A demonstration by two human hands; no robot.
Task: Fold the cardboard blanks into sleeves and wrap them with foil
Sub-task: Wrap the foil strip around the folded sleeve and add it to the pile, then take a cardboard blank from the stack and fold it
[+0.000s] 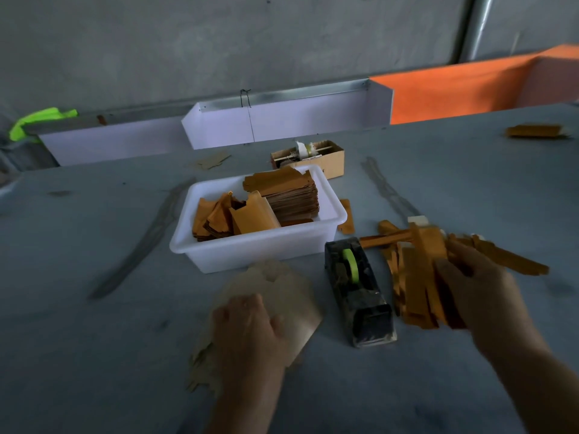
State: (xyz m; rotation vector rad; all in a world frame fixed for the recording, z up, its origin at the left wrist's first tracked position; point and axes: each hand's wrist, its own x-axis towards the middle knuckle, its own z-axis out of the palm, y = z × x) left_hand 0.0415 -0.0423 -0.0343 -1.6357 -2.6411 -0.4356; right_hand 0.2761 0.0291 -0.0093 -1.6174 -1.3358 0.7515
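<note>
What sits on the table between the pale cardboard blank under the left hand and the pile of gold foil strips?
In the head view, a black tape dispenser with a green roll stands between the pale cardboard blank and the gold foil strips.

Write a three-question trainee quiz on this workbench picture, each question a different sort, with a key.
1. True or false: the black tape dispenser stands between the two hands.
2. The left hand rests on: A) the pale flat cardboard blank; B) the white plastic tub; C) the dispenser.
3. Fill in: the right hand reaches into the pile of orange foil ____.

Key: 1 true; 2 A; 3 strips.
</note>
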